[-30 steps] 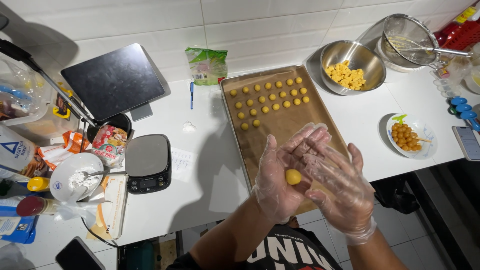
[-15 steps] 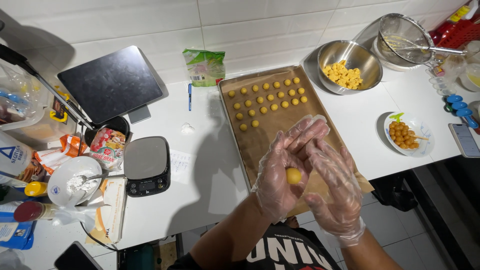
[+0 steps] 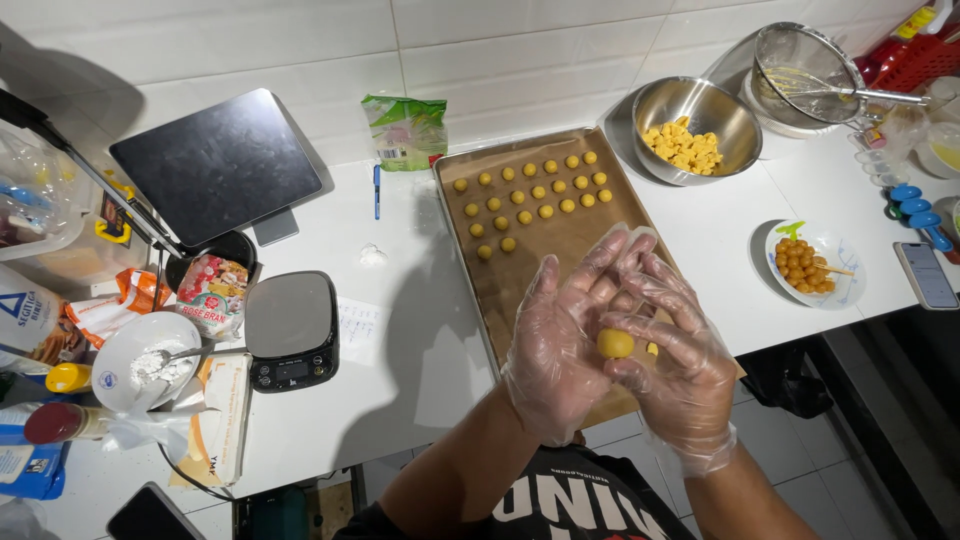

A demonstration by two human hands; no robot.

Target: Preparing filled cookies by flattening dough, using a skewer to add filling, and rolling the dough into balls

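Both my hands wear clear plastic gloves and meet over the near end of a brown-lined baking tray (image 3: 590,225). A yellow dough ball (image 3: 614,343) sits between my left hand (image 3: 556,350) and my right hand (image 3: 678,360), pressed by both palms and fingers. Several small yellow dough balls (image 3: 530,192) lie in rows at the tray's far end. A steel bowl (image 3: 700,125) with yellow dough pieces stands behind the tray on the right.
A white plate of small orange balls (image 3: 808,265) and a phone (image 3: 928,276) lie to the right. A digital scale (image 3: 290,328), a bowl of white powder (image 3: 145,362), packets and a tilted tablet (image 3: 218,165) fill the left. A sieve (image 3: 810,75) rests at the back right.
My hands have kept the ball between them and shifted slightly, the fingers changing angle as the ball is rolled. Nothing else on the counter has moved.
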